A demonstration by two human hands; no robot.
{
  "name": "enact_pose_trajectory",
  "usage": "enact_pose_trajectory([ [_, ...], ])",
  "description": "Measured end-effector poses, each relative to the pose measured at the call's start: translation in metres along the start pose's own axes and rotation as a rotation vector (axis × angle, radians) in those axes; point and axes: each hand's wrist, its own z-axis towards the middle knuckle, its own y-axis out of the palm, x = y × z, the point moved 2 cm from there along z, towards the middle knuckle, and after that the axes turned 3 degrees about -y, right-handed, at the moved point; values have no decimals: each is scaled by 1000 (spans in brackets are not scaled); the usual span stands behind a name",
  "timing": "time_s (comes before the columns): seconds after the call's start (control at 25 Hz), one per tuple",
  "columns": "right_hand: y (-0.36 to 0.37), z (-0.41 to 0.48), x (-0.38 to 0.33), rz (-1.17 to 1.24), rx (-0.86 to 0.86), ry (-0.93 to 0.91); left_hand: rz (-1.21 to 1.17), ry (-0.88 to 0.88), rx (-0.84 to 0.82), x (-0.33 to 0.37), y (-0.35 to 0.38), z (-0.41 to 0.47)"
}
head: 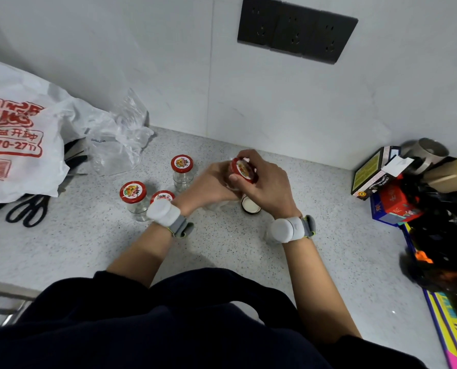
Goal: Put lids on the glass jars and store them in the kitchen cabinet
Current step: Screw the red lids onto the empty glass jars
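Observation:
Above the speckled counter (222, 249) my left hand (208, 186) grips a glass jar, mostly hidden by my fingers. My right hand (264, 182) is closed around the red printed lid (244, 170) sitting on that jar's mouth. Three small glass jars with red lids stand to the left: one at the back (182, 171), one at the front left (134, 199), and one (163, 196) partly hidden behind my left wristband. A loose lid (251, 205) lies upside down on the counter under my right hand, white inside showing.
A white plastic bag with red print (17, 134) and a crumpled clear bag (118, 139) lie at the left, with black scissors (29, 210) in front. Boxes, cups and black items (408, 187) pile up at the right. A black socket panel (296, 29) is on the wall.

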Motion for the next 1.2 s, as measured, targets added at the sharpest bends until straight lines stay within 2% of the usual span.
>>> enact_pose_trajectory([
  [0.12,0,3,-7,22,-11,-53,-54,2,-64,2,-9,-5],
  [0.36,12,4,-14,-53,53,81,-16,29,23,-5,5,-5],
  [0.76,18,0,-12,-177,60,164,59,5,146,-16,17,-2],
  [0.84,19,0,-10,-157,40,156,97,2,192,-15,20,-2],
  [0.96,19,-1,1,3,-60,119,161,23,244,-15,21,-2],
  [1.04,19,-4,10,100,-139,134,206,9,174,-20,17,4],
  [1.2,32,-9,21,154,-286,145,457,-112,-137,-34,11,3],
])
